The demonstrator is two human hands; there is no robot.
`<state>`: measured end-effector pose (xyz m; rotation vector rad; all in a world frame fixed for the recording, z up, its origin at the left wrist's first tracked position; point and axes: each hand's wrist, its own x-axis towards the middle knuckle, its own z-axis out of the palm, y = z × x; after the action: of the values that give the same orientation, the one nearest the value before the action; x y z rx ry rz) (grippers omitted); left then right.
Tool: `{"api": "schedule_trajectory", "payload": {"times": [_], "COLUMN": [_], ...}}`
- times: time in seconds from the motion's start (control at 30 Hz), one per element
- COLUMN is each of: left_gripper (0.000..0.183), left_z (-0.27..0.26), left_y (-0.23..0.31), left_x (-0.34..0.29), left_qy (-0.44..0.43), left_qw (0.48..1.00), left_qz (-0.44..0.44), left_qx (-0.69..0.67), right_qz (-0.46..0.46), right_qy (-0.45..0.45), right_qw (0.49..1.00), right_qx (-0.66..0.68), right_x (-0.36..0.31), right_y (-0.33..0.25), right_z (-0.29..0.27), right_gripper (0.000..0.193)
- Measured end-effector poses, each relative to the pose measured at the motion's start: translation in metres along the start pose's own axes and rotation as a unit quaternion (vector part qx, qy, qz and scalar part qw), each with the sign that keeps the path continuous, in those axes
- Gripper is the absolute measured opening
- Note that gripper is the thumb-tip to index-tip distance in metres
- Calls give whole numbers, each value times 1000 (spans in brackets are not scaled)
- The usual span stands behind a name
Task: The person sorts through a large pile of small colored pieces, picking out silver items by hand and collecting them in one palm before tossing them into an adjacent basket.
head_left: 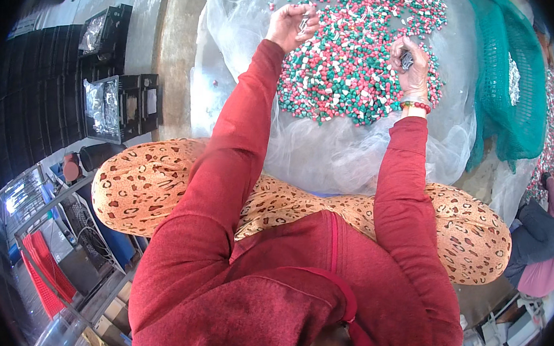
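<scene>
A wide pile of small red, green and white pieces (342,87) is spread on a translucent white sheet (318,140); their exact kind is too small to tell. At the pile's left edge, my left hand (293,28) has its palm turned up and its fingers curled round several thin whitish pieces (303,24). Over the right side of the pile is my right hand (412,70), closed on a small dark grey object (407,59) that I cannot identify. Red and coloured beads circle my right wrist.
To the right stands a green mesh basket (496,73) with green netting and shiny white bits in it. Beyond it other people sit by another pile (549,123). Black crates (103,107) holding clear plastic packs stand at the left. A red plastic item (48,272) lies lower left.
</scene>
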<state>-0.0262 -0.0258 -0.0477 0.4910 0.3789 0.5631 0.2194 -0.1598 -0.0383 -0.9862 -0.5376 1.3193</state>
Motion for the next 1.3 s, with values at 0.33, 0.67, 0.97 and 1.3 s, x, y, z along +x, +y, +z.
{"api": "schedule_trajectory", "payload": {"times": [0.33, 0.67, 0.97, 1.3], "left_gripper": [40, 25, 24, 24], "left_z": [-29, -15, 29, 85], "left_y": [-53, -21, -15, -70], "left_x": [69, 23, 13, 46], "left_qy": [274, 170, -54, 27], "left_qw": [443, 905, 994, 761], "left_qz": [-41, -66, -49, -18], "left_qx": [853, 383, -82, 647], "right_qz": [43, 8, -50, 127], "right_qy": [-50, 78, -112, -12], "right_qw": [974, 712, 556, 986], "right_qx": [215, -698, -822, -108], "right_x": [-5, 9, 27, 35], "right_y": [2, 67, 62, -1], "right_z": [6, 4, 19, -86], "right_gripper": [22, 15, 12, 16]}}
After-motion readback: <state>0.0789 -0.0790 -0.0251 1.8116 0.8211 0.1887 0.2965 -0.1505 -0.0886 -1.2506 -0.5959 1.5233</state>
